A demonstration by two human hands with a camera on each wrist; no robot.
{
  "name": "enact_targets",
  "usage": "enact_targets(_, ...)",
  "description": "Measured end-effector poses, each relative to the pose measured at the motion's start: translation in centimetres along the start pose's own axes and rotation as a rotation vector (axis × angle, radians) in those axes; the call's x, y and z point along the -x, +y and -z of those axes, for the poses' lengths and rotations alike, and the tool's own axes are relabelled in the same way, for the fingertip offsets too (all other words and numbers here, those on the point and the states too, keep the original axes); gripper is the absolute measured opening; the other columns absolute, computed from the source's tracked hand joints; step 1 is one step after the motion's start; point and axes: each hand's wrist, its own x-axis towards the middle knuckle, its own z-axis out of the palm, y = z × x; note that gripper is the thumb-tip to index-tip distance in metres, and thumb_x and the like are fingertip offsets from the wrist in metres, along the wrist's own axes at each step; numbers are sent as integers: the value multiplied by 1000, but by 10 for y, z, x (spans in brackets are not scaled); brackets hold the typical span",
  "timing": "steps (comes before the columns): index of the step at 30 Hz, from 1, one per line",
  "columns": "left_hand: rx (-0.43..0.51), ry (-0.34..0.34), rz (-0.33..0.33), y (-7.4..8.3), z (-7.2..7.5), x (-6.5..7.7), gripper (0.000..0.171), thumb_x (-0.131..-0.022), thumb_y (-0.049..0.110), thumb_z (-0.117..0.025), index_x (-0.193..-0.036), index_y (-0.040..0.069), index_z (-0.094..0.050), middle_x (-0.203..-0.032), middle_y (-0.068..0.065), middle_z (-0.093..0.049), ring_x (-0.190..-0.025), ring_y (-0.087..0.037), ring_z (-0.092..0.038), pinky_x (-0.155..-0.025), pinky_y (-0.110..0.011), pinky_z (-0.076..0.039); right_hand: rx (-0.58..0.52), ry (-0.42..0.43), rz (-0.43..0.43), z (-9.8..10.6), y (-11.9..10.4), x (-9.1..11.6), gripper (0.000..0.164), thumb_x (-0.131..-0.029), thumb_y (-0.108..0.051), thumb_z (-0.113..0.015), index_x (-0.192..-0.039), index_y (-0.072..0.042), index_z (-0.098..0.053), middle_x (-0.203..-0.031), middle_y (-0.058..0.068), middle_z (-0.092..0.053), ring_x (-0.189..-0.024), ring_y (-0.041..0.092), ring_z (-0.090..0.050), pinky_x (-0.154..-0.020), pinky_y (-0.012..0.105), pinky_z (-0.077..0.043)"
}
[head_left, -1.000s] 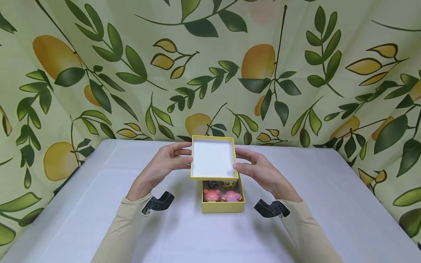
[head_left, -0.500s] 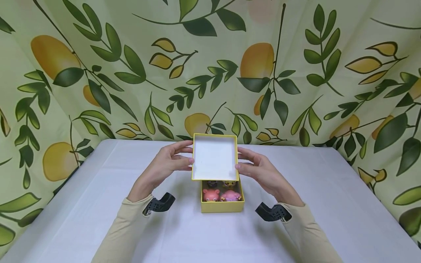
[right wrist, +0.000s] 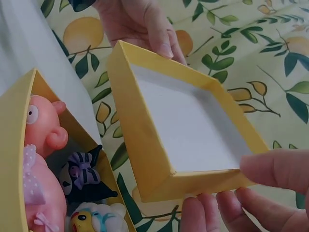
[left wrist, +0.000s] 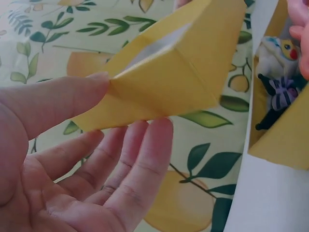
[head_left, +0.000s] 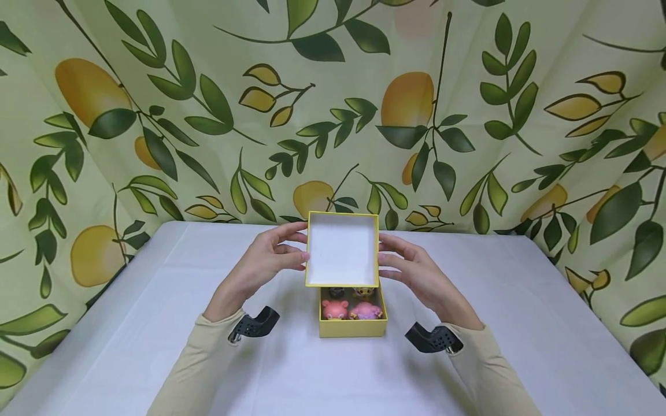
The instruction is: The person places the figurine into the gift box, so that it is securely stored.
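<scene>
A square yellow box lid with a white inside is held tilted up above and behind the yellow box, its hollow side facing me. My left hand pinches the lid's left side, thumb at the rim and fingers against the outer wall. On the opposite side, my right hand grips it likewise, its thumb at the rim. Inside the box are a coral-pink figurine, a pink-purple figurine, a black-and-white figurine and a yellow-faced figurine. The lid partly hides the rear pair in the head view.
A white cloth covers the table. Behind it hangs a curtain printed with leaves and orange fruit. Black wrist mounts jut inward from both sleeves, on either side of the box.
The lid has shifted slightly right and sits a bit straighter. My right thumb has slid from the lid's front edge toward its side. The box and figurines have stayed put.
</scene>
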Motion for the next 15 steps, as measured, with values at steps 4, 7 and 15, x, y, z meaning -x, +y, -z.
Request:
enact_targets(4, -48, 6, -2, 2, -1, 2, 64, -86, 4, -70, -146, 5, -45, -129, -18, -55, -93, -17, -66, -85, -34, -59, 6, 3, 11, 0, 1, -1, 58, -100, -21, -58, -151, -5, -36, -151, 16, -41, -129, 29, -53, -106, 42, -49)
enact_targets(7, -89, 6, -7, 3, -1, 3, 63, -86, 7, -72, -144, 5, -48, -124, -16, -56, -94, -16, -67, -87, -32, -56, 18, 10, 22, 1, 1, 0, 57, -100, -20, -57, -151, -6, -37, -152, 15, -41, -130, 30, -54, -106, 40, -49)
enact_targets(15, -107, -14, -27, 3, -1, 5, 57, -89, 9, -70, -141, 3, -50, -104, -7, -57, -92, -16, -67, -92, -33, -53, 14, 40, 36, 1, -3, 4, 54, -100, -16, -58, -150, -8, -41, -150, 14, -44, -129, 31, -55, -104, 39, -51)
